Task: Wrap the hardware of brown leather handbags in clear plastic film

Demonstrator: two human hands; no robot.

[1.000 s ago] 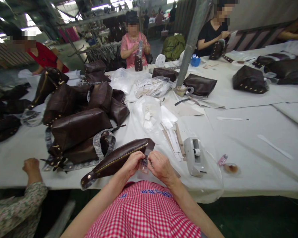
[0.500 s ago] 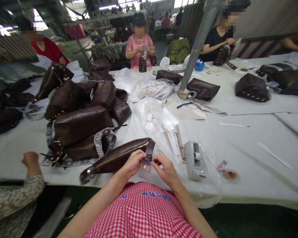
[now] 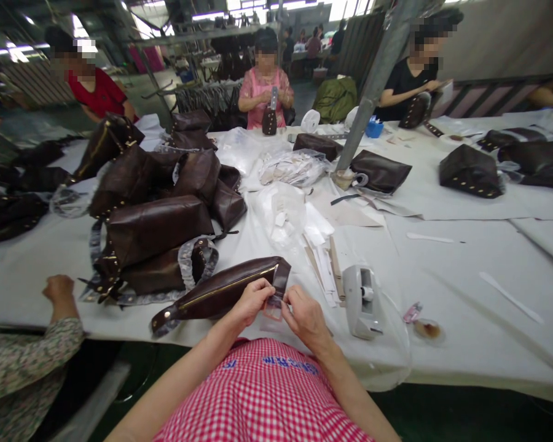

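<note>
A dark brown leather bag (image 3: 225, 283) with a gold zip lies on its side at the table's front edge. At its right end is a small piece of clear plastic film (image 3: 273, 310), pinkish at its lower edge. My left hand (image 3: 254, 301) pinches this film from the left, its fingers closed against the bag end. My right hand (image 3: 306, 314) grips the film's right side between thumb and bent fingers. Just what lies under the fingertips is hidden.
Brown bags (image 3: 159, 224) are piled at the left. A tape dispenser (image 3: 362, 301) stands right of my hands, near paper strips (image 3: 320, 261). A metal post (image 3: 366, 98) rises beyond. A co-worker's hand (image 3: 59, 288) rests at the left edge; other people sit across.
The view has shifted slightly. My right hand has turned a little, its fingers closing in on the film; the dark strip between my hands shows less. The bag stays in place.
</note>
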